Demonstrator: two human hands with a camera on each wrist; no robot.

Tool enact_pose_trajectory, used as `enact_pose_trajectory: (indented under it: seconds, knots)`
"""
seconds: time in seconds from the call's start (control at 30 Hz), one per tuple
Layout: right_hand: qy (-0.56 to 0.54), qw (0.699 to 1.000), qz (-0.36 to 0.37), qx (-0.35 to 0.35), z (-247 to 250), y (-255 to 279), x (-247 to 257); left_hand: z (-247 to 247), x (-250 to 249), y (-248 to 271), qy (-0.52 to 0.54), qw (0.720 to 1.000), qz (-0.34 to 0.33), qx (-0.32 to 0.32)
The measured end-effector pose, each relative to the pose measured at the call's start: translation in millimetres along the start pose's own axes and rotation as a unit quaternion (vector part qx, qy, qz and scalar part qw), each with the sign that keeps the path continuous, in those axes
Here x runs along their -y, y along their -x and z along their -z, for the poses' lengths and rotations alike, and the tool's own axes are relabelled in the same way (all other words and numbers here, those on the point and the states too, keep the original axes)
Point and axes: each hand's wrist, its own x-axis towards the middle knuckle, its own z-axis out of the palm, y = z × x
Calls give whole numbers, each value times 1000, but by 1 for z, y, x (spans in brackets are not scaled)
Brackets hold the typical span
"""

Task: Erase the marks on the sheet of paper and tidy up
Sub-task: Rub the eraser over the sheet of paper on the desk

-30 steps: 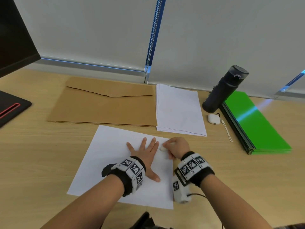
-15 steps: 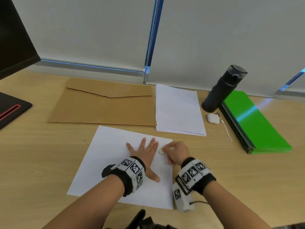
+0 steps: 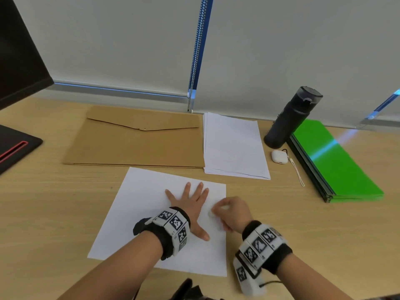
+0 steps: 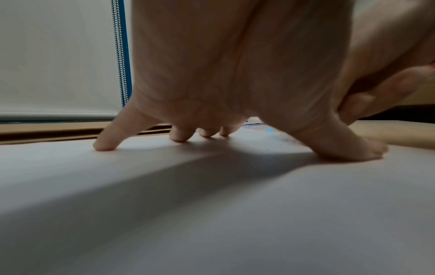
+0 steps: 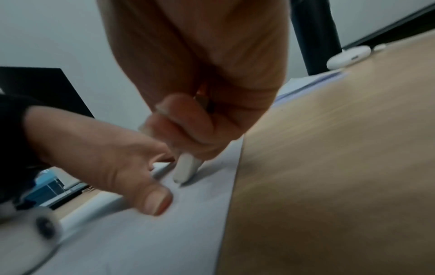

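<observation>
Right hand (image 3: 232,211) pinches the white eraser (image 5: 187,168), long axis tilted, tip down on the sheet of paper (image 3: 138,204) directly beneath the grip. Left hand (image 3: 190,204), fingers flat and spread, pins the sheet just beside it.

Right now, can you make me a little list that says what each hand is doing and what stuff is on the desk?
left hand: pressed flat on the sheet of paper, fingers spread
right hand: pinching a white eraser, its tip on the sheet near the right edge
behind the sheet: brown envelope and a stack of white paper
right side of the desk: dark bottle standing upright, small white case, green folders
marks: too faint to make out
</observation>
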Motion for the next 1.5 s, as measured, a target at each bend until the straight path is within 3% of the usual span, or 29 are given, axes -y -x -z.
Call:
enact_pose_trajectory:
  seconds: [0.07, 0.13, 0.37, 0.43, 0.57, 0.63, 0.7, 0.8, 0.87, 1.03, 1.07, 1.13, 1.23, 1.3, 1.43, 1.5]
  knots:
    - [31, 996, -9, 77, -2, 9, -4, 0, 0, -1, 3, 1000, -2, 0]
    - [22, 995, -7, 96, -1, 7, 1, -1, 0, -2, 6, 1000, -1, -2]
    - [-76, 997, 10, -24, -3, -37, 27, -2, 1, 1, 13, 1000, 4, -11]
    - [-67, 997, 15, -26, -5, -30, 23, -2, 1, 1, 20, 1000, 2, -18]
    - [21, 994, 12, 107, -6, 2, 5, -2, 2, 0, 19, 1000, -3, -20]
    - [33, 989, 12, 140, -4, 5, 4, -2, 1, -1, 11, 1000, -3, -16]
    - [4, 994, 17, 104, -1, -2, 7, -2, 1, -2, 2, 1000, -6, -16]
    - [-76, 997, 18, -6, 1, -18, 11, -1, 0, -1, -1, 1000, -7, -10]
    - [-88, 996, 20, -18, 3, -19, 8, -1, 1, -2, -6, 1000, -9, -5]
    - [84, 983, -10, 163, 16, 2, -4, 2, -6, -2, 30, 999, 5, -25]
    - [89, 981, -14, 174, 19, 1, -4, 3, -8, -2, 29, 999, 7, -26]
    - [67, 989, -11, 133, 23, -8, -1, 4, -11, -2, 23, 999, 9, -23]
    - [-31, 1000, 0, -4, 23, -29, 2, 5, -12, -2, 21, 1000, 14, -13]
    - [-54, 998, 5, -42, 21, -30, 1, 6, -12, -2, 23, 1000, 17, -10]
    - [38, 996, -8, 74, 22, -12, -5, 5, -12, -3, 26, 999, 18, -11]
    - [53, 994, -10, 90, 25, -13, 0, 5, -11, -3, 26, 999, 20, -11]
